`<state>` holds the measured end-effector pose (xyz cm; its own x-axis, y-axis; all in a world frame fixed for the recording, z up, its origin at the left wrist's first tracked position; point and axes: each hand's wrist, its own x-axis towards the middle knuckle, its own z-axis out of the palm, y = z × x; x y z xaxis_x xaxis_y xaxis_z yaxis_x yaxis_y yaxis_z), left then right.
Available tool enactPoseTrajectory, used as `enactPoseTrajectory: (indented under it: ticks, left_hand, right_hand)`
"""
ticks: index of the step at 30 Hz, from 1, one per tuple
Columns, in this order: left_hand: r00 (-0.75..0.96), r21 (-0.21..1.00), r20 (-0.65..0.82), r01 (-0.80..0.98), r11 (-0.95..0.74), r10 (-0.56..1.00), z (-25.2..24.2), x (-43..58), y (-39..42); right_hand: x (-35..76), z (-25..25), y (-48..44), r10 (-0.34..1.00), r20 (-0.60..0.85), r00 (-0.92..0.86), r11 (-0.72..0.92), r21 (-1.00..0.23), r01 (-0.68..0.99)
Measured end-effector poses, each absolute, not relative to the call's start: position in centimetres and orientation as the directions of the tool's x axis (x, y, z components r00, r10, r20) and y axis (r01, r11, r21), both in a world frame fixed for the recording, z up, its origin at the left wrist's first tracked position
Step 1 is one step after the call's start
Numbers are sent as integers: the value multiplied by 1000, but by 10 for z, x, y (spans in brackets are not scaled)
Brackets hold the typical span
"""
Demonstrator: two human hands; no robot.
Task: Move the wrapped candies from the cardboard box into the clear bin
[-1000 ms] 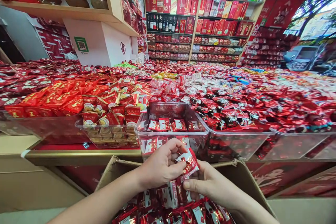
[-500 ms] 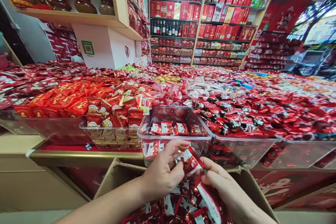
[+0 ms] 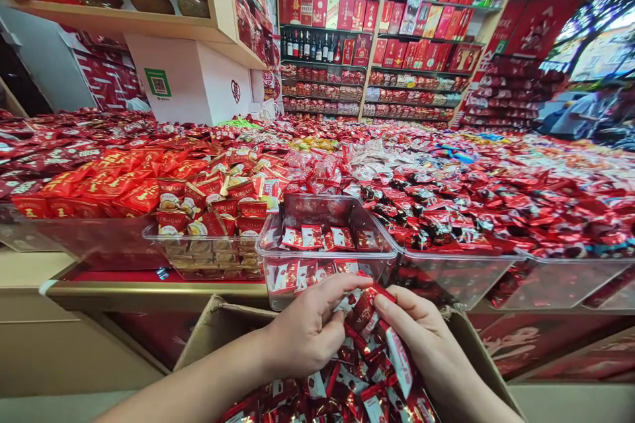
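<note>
Between my two hands is a small red and white candy packet [image 3: 364, 312], held above an open cardboard box [image 3: 225, 330]. My left hand [image 3: 307, 334] is closed on the packet's left side, index finger along its top. With thumb and fingers, my right hand [image 3: 429, 337] pinches its right end. A second, white-sided packet [image 3: 399, 360] hangs under the right fingers, apparently held in that palm. Loose red and white packets [image 3: 342, 380] fill the box below. Just beyond the hands stands a clear plastic bin [image 3: 325, 255], with similar packets [image 3: 312, 236] laid in rows low inside it.
Left of that bin is one with durian-labelled packets [image 3: 218, 211], then orange-red packets [image 3: 126, 178]. Dark red wrapped sweets [image 3: 436, 211] heap up on the right. A gold-edged counter [image 3: 159, 291] carries the bins. Shelves with bottles and boxes [image 3: 327, 10] stand behind.
My right hand has shifted its grip up onto the packet's top right corner. The packet has turned and sits slightly lower. The view has moved a little.
</note>
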<state>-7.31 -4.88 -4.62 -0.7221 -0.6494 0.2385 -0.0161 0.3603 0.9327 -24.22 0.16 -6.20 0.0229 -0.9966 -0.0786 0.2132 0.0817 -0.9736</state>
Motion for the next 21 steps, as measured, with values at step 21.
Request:
enactPoseTrajectory:
  ticks: [21]
  left_hand:
    - [-726, 967, -54, 135, -218, -686, -39, -83, -45]
  right_hand:
    - [-244, -62, 1, -981, 164, -107, -149, -980, -135]
